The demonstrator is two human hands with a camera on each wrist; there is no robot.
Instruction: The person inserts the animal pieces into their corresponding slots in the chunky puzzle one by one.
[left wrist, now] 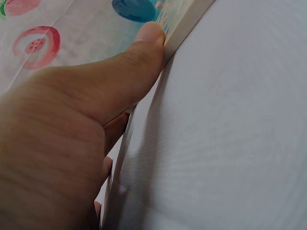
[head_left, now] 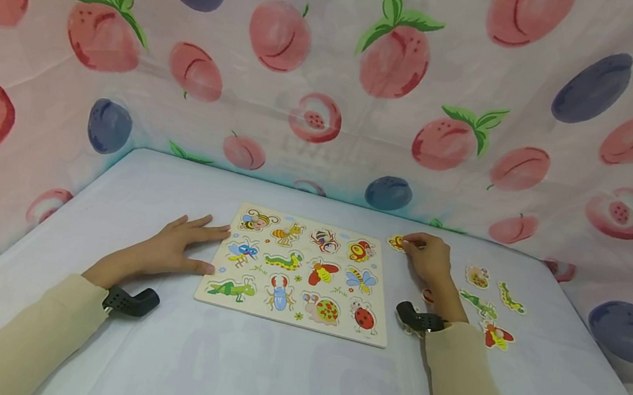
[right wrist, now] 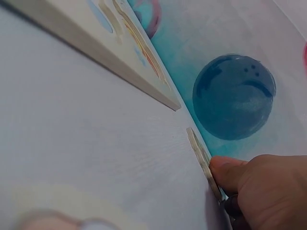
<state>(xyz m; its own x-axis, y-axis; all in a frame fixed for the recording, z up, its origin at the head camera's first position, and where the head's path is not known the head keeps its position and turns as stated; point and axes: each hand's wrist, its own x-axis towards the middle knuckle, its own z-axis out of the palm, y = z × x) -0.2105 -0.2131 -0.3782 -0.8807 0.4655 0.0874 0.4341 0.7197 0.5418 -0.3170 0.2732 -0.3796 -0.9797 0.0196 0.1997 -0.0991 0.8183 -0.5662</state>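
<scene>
A wooden puzzle board (head_left: 300, 322) printed with several insects lies on the table. Along its left edge my left hand (head_left: 168, 248) is spread, fingers straight; the left wrist view has the thumb (left wrist: 148, 36) against the board's side. Just past the board's right edge, my right hand (head_left: 428, 259) pinches a small yellow and red puzzle piece (head_left: 396, 242) between thumb and fingers. The right wrist view gives that piece (right wrist: 201, 158) nearly edge-on, close to the table, apart from the board's corner. Most of its picture is hidden there.
Right of my right forearm lie loose pieces: a snail (head_left: 477, 277), a caterpillar (head_left: 512, 297), a grasshopper (head_left: 478, 304) and a red-winged bug (head_left: 496, 336). Other pieces are partly covered by the right wrist. A fruit-print cloth (head_left: 333, 160) rises behind the table.
</scene>
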